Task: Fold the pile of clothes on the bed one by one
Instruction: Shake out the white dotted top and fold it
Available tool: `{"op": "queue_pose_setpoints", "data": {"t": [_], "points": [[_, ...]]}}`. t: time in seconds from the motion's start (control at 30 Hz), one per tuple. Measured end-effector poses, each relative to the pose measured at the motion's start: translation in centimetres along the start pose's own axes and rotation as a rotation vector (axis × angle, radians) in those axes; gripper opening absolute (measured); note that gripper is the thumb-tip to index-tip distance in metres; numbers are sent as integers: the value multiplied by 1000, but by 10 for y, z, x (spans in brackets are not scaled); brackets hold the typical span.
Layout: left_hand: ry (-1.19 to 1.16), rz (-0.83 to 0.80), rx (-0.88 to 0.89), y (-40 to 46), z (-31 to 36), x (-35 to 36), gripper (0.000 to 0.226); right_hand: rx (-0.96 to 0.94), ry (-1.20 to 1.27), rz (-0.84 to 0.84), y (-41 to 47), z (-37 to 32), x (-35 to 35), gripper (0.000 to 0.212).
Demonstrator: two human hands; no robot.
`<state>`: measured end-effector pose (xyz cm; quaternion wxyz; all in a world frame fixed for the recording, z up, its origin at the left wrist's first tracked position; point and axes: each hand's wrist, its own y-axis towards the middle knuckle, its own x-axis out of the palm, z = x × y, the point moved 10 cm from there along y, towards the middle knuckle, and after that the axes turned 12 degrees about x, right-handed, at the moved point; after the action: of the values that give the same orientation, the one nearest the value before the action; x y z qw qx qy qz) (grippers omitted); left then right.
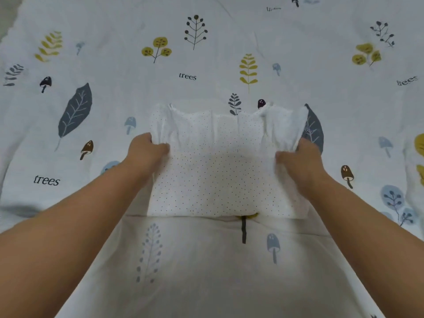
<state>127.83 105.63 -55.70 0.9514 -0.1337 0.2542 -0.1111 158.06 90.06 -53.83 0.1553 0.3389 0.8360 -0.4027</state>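
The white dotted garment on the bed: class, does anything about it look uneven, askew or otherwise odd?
Slightly. The white dotted garment lies roughly square on the bedsheet, but its far edge is wavy and bunched at the right corner. The left hand and right hand pinch gathered fabric at its sides.

A bed (206, 53) fills nearly the whole view, covered by a white sheet (298, 72) printed with grey leaves, yellow trees, small mushrooms and the word "trees". The sheet is lightly creased. A grey strip of floor (5, 17) shows at the top left corner. Light is soft and even.
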Motion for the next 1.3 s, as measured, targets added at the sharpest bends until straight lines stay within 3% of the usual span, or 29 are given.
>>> {"op": "queue_pose_setpoints", "data": {"t": [0.07,0.1,0.17,0.27,0.37,0.5,0.63,0.77,0.9,1.0,1.13,1.2,1.3], "points": [[61,95,34,0,2,-11,21,-67,13,76,0,-5,-15,16],[150,149,34,-5,2,-18,30,-95,-55,154,-2,-6,-23,20],[299,210,42,-20,4,-25,49,-63,-246,265,-4,6,-32,45],[333,125,-12,-43,-8,-11,61,75,-312,188,-8,37,-21,64],[209,47,-20,-59,-17,9,53,71,-156,61,-15,45,-6,56],[37,93,40,-79,-8,1,25,31,-87,-21,-27,46,-11,36],[147,28,125,-122,-6,-13,8,24,-240,-119,-59,61,-23,21],[352,-96,128,-160,-31,-17,15,84,-388,-210,-84,100,-22,23],[249,21,125,-130,-29,-29,29,45,-245,-37,-66,89,-37,36],[270,46,70,-97,-20,-24,33,-32,-188,48,-45,63,-35,17],[18,127,-23,-70,-26,-27,23,-124,-121,153,-26,41,-41,19],[121,189,-26,-64,-32,-37,22,-81,-162,215,-21,44,-44,8],[465,309,127,-74,-14,-49,48,-115,-342,360,-34,43,-41,54]]}}
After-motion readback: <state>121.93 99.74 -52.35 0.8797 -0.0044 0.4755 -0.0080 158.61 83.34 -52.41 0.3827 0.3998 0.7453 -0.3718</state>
